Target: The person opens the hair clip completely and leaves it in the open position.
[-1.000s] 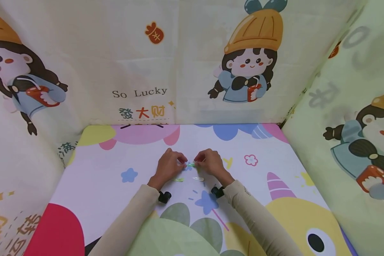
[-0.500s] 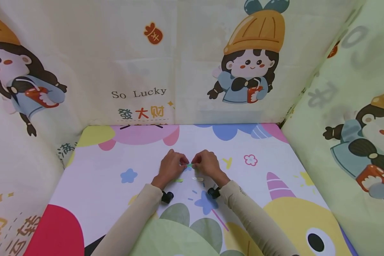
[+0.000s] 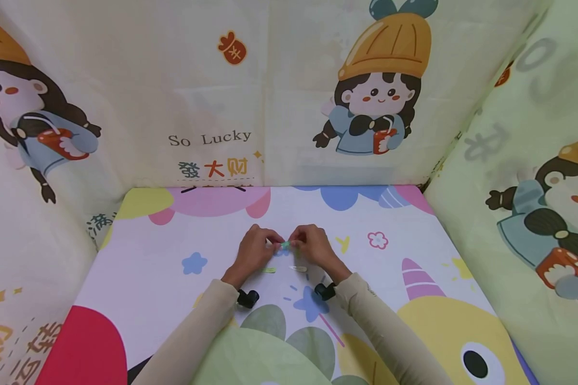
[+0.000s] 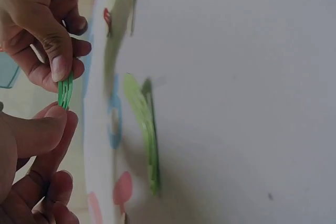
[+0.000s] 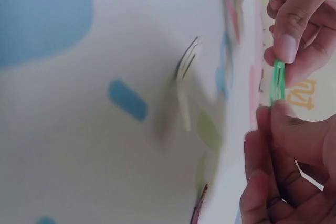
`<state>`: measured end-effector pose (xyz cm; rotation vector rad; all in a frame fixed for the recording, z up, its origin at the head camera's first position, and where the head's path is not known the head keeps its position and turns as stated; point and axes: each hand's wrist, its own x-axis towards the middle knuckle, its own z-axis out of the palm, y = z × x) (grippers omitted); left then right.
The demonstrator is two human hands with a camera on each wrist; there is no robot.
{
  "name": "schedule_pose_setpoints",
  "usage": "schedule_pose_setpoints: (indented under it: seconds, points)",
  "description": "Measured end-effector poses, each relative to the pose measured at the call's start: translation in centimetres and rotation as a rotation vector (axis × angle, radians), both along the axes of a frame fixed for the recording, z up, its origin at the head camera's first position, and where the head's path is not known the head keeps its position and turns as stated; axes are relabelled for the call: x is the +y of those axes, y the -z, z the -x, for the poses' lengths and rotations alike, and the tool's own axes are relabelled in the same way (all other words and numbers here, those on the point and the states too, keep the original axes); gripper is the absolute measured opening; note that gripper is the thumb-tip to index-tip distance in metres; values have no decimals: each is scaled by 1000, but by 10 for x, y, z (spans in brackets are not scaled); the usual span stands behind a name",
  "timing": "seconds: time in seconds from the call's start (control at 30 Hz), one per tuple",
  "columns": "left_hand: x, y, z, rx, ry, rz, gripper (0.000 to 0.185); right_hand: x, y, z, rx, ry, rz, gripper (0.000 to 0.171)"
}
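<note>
Head view, cartoon mat, curtained walls

You wear long, close-fitting beige fabric sleeves reaching both wrists, and a small black cylindrical camera is strapped under each wrist; your hands are bare.

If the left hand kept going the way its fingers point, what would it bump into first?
Probably the right hand. The left hand points across at it, and both pinch the same green clip, so only that clip lies between their fingertips.
</note>
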<state>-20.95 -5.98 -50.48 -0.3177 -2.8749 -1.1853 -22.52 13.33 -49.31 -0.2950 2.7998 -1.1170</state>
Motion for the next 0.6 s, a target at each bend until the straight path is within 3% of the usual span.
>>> schedule_pose_setpoints:
  seconds: [0.27, 0.6]
  points:
    - [-7, -8, -4, -80, -56, -139, 13, -2, -5, -3, 5, 1, 94, 4]
    - [-12, -12, -6, -72, -46, -187, 12, -2, -13, -3, -39, 1, 189, 4]
